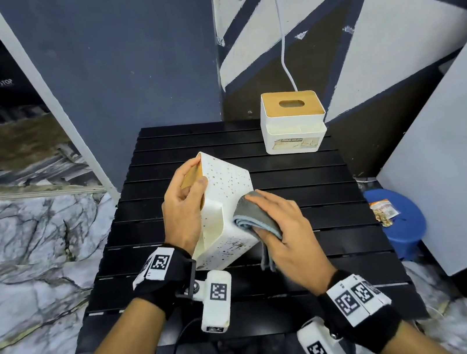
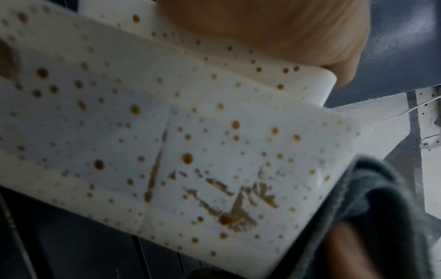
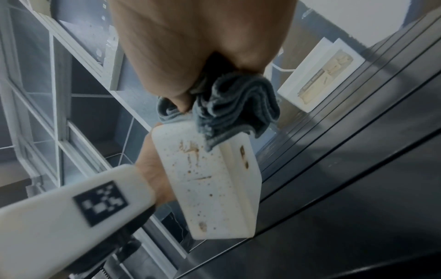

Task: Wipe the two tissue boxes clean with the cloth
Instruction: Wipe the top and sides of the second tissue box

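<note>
A white tissue box [image 1: 226, 196] speckled with brown stains is tilted on its side above the black slatted table [image 1: 317, 270]. My left hand [image 1: 183, 207] grips it by its wooden-lid end. My right hand [image 1: 283, 227] holds a bunched grey cloth [image 1: 251, 212] against the box's right side. The stains and a brown smear show close up on the speckled box [image 2: 190, 151], with the cloth [image 2: 372, 203] at its lower right edge. From the right wrist, the cloth [image 3: 233, 111] sits on the box's [image 3: 210, 185] upper corner. A second white tissue box [image 1: 292, 123] with a wooden lid stands upright at the table's back right.
A white cable [image 1: 281, 31] hangs down the wall behind the second box. A blue stool [image 1: 398, 224] with a small packet [image 1: 384, 211] on it stands right of the table. Walls close in behind and on the right; marble floor lies to the left.
</note>
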Available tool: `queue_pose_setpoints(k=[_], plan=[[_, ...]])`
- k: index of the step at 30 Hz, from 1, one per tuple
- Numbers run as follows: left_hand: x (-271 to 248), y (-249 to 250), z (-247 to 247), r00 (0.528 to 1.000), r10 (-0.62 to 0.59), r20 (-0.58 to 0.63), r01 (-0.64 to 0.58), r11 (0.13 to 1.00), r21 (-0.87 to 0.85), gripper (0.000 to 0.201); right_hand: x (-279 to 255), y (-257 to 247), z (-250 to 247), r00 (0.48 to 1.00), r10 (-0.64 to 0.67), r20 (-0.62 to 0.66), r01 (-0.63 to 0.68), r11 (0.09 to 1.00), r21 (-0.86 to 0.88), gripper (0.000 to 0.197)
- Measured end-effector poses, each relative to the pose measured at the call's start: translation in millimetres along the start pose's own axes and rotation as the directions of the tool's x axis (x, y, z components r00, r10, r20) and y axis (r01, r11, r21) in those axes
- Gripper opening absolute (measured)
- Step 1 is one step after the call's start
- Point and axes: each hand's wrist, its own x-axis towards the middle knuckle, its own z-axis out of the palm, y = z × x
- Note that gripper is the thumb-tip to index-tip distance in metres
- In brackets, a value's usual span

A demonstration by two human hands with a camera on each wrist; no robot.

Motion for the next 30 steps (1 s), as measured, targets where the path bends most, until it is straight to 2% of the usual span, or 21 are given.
queue_pose_setpoints(k=[4, 9, 15, 22, 27, 30], plan=[[0, 1, -1, 0.999, 0.012, 0.030, -0.012, 1.000, 0.001, 0.038, 4, -14, 7, 1.000, -0.014, 0.025, 0.014, 0.999, -0.029, 0.047], [0, 0, -1, 0.999, 0.005, 0.033, -0.005, 1.000, -0.007, 0.039, 25, -5, 8, 1.000, 0.002, 0.001, -0.002, 0.997, -0.082, 0.045], [0, -1, 0, 0.999, 0.027, 0.041, -0.028, 0.999, 0.023, 0.038, 13, -15, 7, 0.997, 0.065, 0.042, -0.067, 0.997, 0.049, 0.060], [1, 0, 0, 0.998, 0.018, 0.065, -0.021, 0.999, 0.044, 0.039, 28, -11, 20, 0.991, 0.055, -0.122, -0.061, 0.997, -0.040, 0.041], [0, 1, 3, 0.999, 0.017, 0.052, -0.021, 0.997, 0.074, 0.037, 20, -4, 16, 0.991, 0.072, -0.117, -0.077, 0.996, -0.034, 0.043], [0, 0, 1, 0.998, 0.020, 0.051, -0.023, 0.998, 0.062, 0.037, 8, -14, 17, 0.996, 0.019, -0.083, -0.022, 0.999, -0.033, 0.040]])
